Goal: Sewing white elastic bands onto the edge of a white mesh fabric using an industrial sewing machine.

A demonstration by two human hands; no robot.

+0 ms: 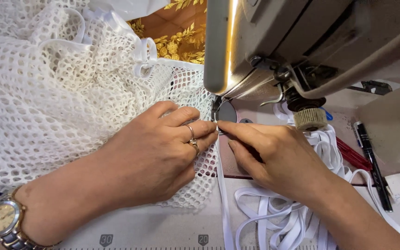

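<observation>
My left hand (156, 155) lies flat on the white mesh (47, 102), fingers close together, pressing its edge toward the foot (218, 113) of the sewing machine (278, 41). My right hand (274, 155) comes in from the other side, thumb and forefinger pinched narrow on the white tape (221, 185) right where it meets the mesh edge, just in front of the needle. The fingertips of both hands are nearly touching there.

As for progress, I judge this is early or mid-seam: the tape runs straight down from my fingers to the table's front edge, and a big loose pile of it (278, 217) lies coiled under my right wrist, not yet fed. Most of the mesh is bunched up to the left, and behind the machine I see some white edging (142, 51) on the mesh, though I cannot tell if that is tape already stitched on. So plenty of tape is left to go.

A black pen (371, 162) and something red (353, 155) lie to the right, well apart from the work. My watch (3, 220) shows at my left wrist, and yellow embroidered cloth (181, 39) peeks out behind the mesh.
</observation>
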